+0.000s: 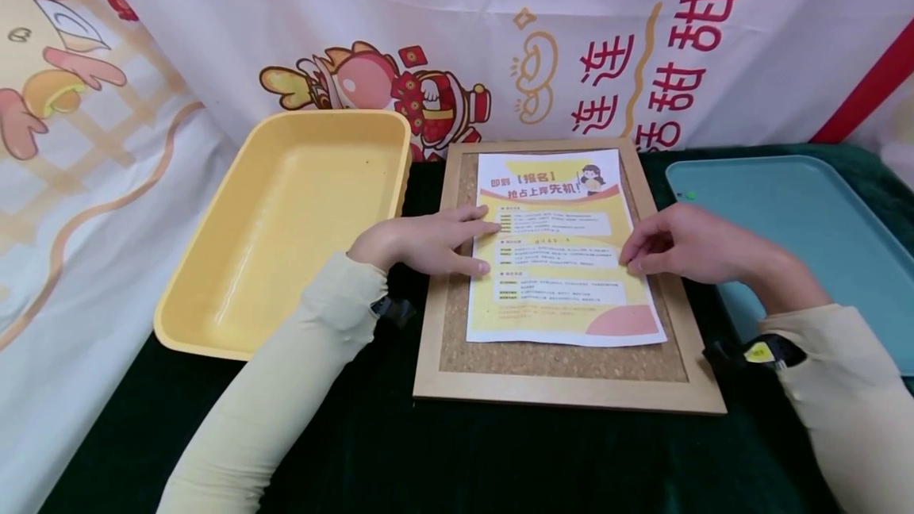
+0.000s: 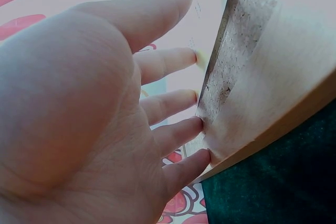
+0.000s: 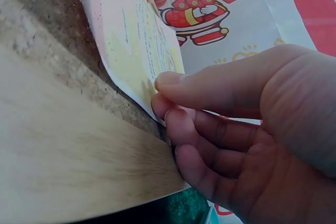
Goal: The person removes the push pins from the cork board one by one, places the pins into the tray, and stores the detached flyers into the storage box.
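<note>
A yellow printed paper flyer lies on a wood-framed cork board, which rests on a dark green cloth. My left hand reaches over the frame's left side with straight, spread fingers. Its thumb and some fingertips touch the flyer's left edge; the left wrist view shows other fingertips against the wooden frame. At the opposite edge my right hand pinches the flyer between thumb and index finger. Its other fingers curl beside the frame in the right wrist view. That pinched edge lifts slightly off the cork.
A yellow plastic tray stands left of the board, under my left forearm. Right of it lies a flat teal tray, partly behind my right arm. A white printed curtain hangs along the back. Dark green cloth covers the table.
</note>
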Tool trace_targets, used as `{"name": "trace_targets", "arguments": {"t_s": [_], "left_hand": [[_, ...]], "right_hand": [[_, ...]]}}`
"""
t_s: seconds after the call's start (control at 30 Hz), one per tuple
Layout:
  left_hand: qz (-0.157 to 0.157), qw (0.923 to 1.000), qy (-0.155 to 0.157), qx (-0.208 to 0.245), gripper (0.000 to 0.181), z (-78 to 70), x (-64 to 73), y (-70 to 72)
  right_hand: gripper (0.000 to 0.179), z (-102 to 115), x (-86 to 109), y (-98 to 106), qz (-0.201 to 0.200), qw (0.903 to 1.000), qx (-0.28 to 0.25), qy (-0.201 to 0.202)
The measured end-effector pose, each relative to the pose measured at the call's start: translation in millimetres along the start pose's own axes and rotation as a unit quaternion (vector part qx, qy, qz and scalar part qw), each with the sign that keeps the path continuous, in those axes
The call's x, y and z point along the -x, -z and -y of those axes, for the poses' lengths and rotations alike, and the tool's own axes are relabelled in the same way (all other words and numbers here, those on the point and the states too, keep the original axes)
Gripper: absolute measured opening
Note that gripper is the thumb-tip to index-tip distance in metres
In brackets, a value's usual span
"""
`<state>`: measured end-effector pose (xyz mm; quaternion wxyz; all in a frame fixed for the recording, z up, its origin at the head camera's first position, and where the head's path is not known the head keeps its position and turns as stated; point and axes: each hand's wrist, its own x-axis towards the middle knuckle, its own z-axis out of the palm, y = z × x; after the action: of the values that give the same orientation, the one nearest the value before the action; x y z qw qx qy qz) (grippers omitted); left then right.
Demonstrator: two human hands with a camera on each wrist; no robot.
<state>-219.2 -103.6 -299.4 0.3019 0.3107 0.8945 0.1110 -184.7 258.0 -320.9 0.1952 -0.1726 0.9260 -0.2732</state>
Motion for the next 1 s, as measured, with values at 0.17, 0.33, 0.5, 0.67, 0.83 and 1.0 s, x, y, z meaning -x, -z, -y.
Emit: {"name": "trace_targets", "arguments": {"t_s": [0.17,0.33,0.5,0.67,0.83,1.0], "left_hand": [[0.000,1.0000,-0.001,-0.002,0.076,-0.9,-0.9,0.8],[0.002,1.0000,0.003,-0.007,0.076,-1.1,-0.1,1.1],[0.002,1.0000,0.002,-0.008,0.077,-0.4,0.0,0.6],[-0.001,1.0000,-0.001,-0.006,0.077,-0.2,0.9,0.1],[0.000,1.0000,0.000,-0.003,0.076,-0.3,0.7,0.0],[0.002,1.0000,0.006,0.003,0.076,0.1,1.0,0.3]], "right_hand": [[0.008,-1,-0.9,-1,-0.010,0.9999,0.008,-0.004],[0.007,1,-1.1,-2,-0.011,0.9999,0.013,-0.002],[0.006,2,-0.6,-3,-0.010,0.9999,0.014,0.003],[0.007,0,-0.9,-2,-0.007,0.9999,0.007,0.004],[0.008,-5,-1.7,-1,-0.014,0.9999,0.000,-0.004],[0.013,-11,-1.5,3,-0.045,0.9989,-0.004,-0.014]]}}
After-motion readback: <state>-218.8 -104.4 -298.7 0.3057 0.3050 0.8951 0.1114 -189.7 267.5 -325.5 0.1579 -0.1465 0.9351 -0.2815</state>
